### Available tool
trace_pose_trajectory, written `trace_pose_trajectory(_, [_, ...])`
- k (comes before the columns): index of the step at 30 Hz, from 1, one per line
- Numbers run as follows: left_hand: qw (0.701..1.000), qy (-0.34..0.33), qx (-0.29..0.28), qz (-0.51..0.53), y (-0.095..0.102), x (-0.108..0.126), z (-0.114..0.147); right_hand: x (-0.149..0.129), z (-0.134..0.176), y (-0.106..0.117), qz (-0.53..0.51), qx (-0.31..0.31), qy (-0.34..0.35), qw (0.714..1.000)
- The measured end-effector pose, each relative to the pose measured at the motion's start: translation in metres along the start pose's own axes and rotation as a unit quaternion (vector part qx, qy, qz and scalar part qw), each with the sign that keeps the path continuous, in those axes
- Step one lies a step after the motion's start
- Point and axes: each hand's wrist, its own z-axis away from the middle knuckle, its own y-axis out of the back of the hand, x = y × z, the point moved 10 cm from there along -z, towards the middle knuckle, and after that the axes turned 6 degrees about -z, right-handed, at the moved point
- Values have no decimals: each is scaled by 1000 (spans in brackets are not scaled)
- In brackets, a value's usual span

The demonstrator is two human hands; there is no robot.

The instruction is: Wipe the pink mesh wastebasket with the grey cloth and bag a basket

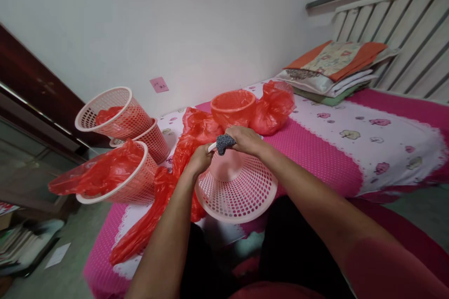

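Held in front of my lap is a pink plastic wastebasket with perforated sides, tilted. My left hand is closed on its pale edge at the far side. In my right hand is a dark grey scrubbing pad, pressed over the same edge. The fingertips of both hands are partly hidden. Red plastic bags lie crumpled just beyond and to the left of the basket. Behind my hands stands another basket wrapped in red plastic.
More pink baskets with red bags sit at the left on the bed, one tipped toward its edge. Folded bedding is piled at the back right, beside a radiator. A glass-fronted cabinet stands at the left.
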Motion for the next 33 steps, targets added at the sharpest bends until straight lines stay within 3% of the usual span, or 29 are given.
trace_pose_trajectory(6, [999,35,5,32,-1,-5,-5,19,5,6,-54,15,-26,998])
trace_pose_trajectory(12, [998,55,16,40,7,-13,-4,56,37,9,-113,76,-106,985])
trace_pose_trajectory(17, [995,71,27,60,13,-24,-4,101,86,-9,-162,144,-248,944])
trace_pose_trajectory(20, [995,73,26,60,12,-27,-5,113,112,-20,-171,176,-304,921])
trace_pose_trajectory(27, [993,93,39,60,15,-36,-7,118,150,-40,-226,234,-352,878])
trace_pose_trajectory(33, [990,108,55,69,20,-43,-4,118,193,-72,-297,283,-393,823])
